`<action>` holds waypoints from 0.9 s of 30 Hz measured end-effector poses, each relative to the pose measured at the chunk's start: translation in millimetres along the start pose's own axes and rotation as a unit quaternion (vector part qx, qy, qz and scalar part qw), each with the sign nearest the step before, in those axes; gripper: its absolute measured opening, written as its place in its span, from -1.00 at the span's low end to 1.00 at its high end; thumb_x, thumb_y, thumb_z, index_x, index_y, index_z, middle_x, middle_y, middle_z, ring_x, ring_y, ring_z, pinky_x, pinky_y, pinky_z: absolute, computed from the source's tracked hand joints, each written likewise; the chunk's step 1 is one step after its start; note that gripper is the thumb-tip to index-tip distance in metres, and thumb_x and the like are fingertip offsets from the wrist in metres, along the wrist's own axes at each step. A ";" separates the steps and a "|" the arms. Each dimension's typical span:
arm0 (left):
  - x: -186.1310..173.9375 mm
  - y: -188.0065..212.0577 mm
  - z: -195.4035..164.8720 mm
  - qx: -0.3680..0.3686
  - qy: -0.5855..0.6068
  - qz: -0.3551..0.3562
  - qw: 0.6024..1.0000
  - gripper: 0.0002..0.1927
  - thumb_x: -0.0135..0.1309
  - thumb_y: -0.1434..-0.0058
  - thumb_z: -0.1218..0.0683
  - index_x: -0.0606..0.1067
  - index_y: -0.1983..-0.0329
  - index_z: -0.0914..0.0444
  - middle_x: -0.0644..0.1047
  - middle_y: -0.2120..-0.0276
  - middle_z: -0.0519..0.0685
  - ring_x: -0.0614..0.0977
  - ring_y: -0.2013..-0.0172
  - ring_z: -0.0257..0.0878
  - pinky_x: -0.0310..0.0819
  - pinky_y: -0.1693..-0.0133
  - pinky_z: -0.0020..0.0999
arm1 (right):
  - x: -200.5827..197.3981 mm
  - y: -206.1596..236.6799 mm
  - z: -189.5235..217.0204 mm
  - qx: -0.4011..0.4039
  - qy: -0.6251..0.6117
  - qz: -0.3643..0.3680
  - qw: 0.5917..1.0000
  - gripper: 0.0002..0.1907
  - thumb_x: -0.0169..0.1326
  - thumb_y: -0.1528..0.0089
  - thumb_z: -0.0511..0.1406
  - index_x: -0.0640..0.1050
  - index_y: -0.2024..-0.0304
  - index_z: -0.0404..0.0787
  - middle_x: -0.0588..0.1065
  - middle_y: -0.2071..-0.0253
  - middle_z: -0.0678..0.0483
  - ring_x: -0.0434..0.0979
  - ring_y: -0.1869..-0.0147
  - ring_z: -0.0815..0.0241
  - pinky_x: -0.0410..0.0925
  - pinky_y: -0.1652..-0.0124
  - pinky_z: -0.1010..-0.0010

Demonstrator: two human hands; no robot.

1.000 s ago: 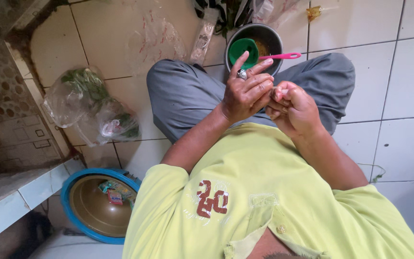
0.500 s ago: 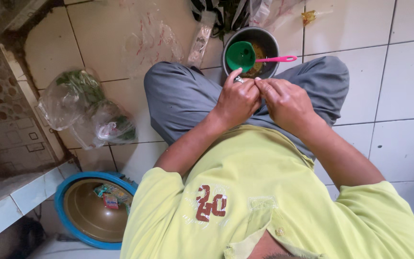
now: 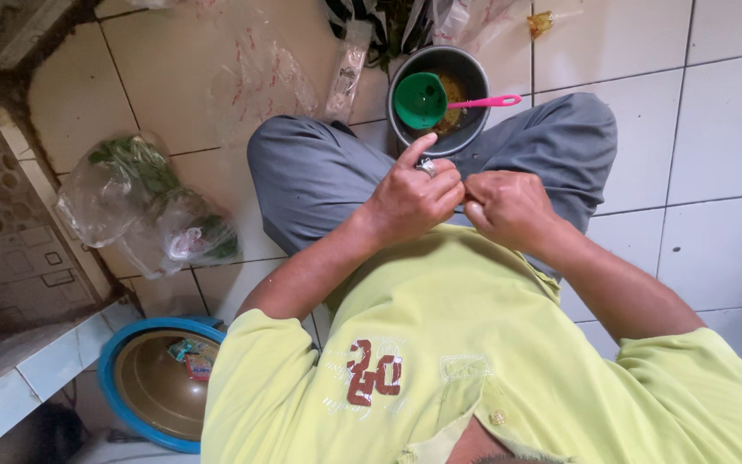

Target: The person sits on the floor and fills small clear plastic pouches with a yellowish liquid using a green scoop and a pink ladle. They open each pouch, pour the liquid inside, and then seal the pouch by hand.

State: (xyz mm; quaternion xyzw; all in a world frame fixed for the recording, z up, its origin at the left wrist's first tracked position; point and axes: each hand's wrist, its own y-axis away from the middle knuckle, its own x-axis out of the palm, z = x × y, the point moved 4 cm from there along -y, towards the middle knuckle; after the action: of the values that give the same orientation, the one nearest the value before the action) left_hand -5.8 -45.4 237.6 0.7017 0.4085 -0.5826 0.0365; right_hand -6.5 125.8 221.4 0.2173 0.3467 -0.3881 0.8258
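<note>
Two hands are meeting over the lap: the left hand [image 3: 410, 196] and right hand [image 3: 508, 206] are both pinching closed on something tiny (hidden between fingertips). It could slip, dropping toward the metal pot [image 3: 465, 69] below.

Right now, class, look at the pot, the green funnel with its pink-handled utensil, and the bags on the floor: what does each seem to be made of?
Pot: probably metal, dull grey, with a thin rim. Green funnel and pink-handled utensil: likely plastic, judging by bright, uniform colour and slight gloss. Bags: thin clear plastic film, crinkled and see-through, with greens showing inside.
</note>
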 end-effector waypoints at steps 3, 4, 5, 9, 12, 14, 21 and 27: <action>-9.4 -1.6 2.1 0.046 0.101 -0.059 0.992 -0.91 0.17 -0.18 0.16 0.54 0.24 0.18 0.54 0.24 -0.13 0.66 0.13 -0.27 0.19 -0.35 0.04 | 22.0 14.0 -21.8 0.091 -0.363 0.043 0.926 -0.86 -0.14 -0.18 -0.49 0.47 0.36 -0.32 0.40 0.48 0.08 0.36 0.42 0.29 0.26 0.40 0.36; -11.6 -2.1 2.8 0.056 0.117 -0.068 0.989 -0.89 0.18 -0.19 0.16 0.54 0.21 0.18 0.55 0.19 -0.13 0.66 0.06 -0.26 0.19 -0.35 0.02 | 32.5 22.5 -25.8 0.156 -0.465 0.053 0.870 -0.84 -0.16 -0.19 -0.50 0.47 0.37 -0.32 0.32 0.51 0.11 0.23 0.47 0.32 0.15 0.44 0.38; -13.4 -2.5 2.2 0.067 0.135 -0.076 0.986 -0.87 0.18 -0.19 0.15 0.55 0.18 0.17 0.57 0.15 -0.14 0.66 -0.01 -0.24 0.19 -0.36 0.01 | 42.2 31.8 -28.1 0.218 -0.560 0.061 0.797 -0.83 -0.19 -0.19 -0.51 0.46 0.39 -0.33 0.24 0.55 0.13 0.10 0.51 0.34 0.04 0.49 0.40; -14.0 -6.5 -0.1 0.040 0.154 -0.085 0.984 -0.84 0.21 -0.24 0.10 0.54 0.14 0.20 0.57 0.12 -0.12 0.65 -0.08 -0.22 0.19 -0.35 0.03 | 60.0 45.7 -24.1 0.248 -0.740 -0.029 0.625 -0.81 -0.22 -0.12 -0.54 0.42 0.44 -0.27 0.24 0.56 0.14 0.10 0.53 0.32 0.05 0.49 0.46; -11.7 -7.9 -5.7 0.030 0.140 -0.092 0.985 -0.84 0.21 -0.26 0.08 0.53 0.14 0.18 0.56 0.15 -0.14 0.64 -0.07 -0.25 0.18 -0.35 0.07 | 62.2 48.8 -18.8 0.236 -0.774 -0.062 0.585 -0.80 -0.24 -0.13 -0.54 0.42 0.44 -0.26 0.22 0.55 0.13 0.08 0.51 0.31 0.04 0.47 0.46; -9.4 -7.1 -9.1 0.021 0.139 -0.098 0.985 -0.86 0.19 -0.26 0.08 0.52 0.16 0.18 0.56 0.17 -0.15 0.65 -0.05 -0.26 0.17 -0.34 0.10 | 62.5 51.1 -16.1 0.234 -0.775 -0.075 0.582 -0.80 -0.24 -0.13 -0.52 0.43 0.44 -0.26 0.23 0.55 0.13 0.08 0.51 0.31 0.05 0.47 0.46; 18.1 1.3 -4.6 -0.055 0.212 -0.119 0.969 -0.88 0.13 -0.28 0.10 0.50 0.16 0.20 0.55 0.17 -0.07 0.65 -0.04 -0.19 0.25 -0.28 0.09 | 48.7 42.9 -26.2 0.223 -0.654 -0.089 0.717 -0.80 -0.22 -0.18 -0.50 0.46 0.41 -0.27 0.28 0.54 0.16 0.17 0.50 0.37 0.10 0.47 0.49; 83.5 9.7 22.5 -0.282 0.730 -0.031 0.622 -0.75 0.02 -0.51 0.10 0.41 -0.20 0.23 0.55 -0.02 -0.03 0.60 -0.04 -0.26 0.53 -0.13 -0.22 | -4.8 3.6 -54.5 0.052 -0.351 -0.100 0.930 -0.78 -0.24 -0.22 -0.49 0.48 0.27 -0.31 0.48 0.33 0.15 0.44 0.24 0.42 0.35 0.21 0.53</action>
State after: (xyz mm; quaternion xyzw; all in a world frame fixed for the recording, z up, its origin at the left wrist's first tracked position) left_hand -18.6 -19.4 155.5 0.8389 0.4666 0.2634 -0.0953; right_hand -27.9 164.6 189.0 0.0739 0.0338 -0.5375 0.8393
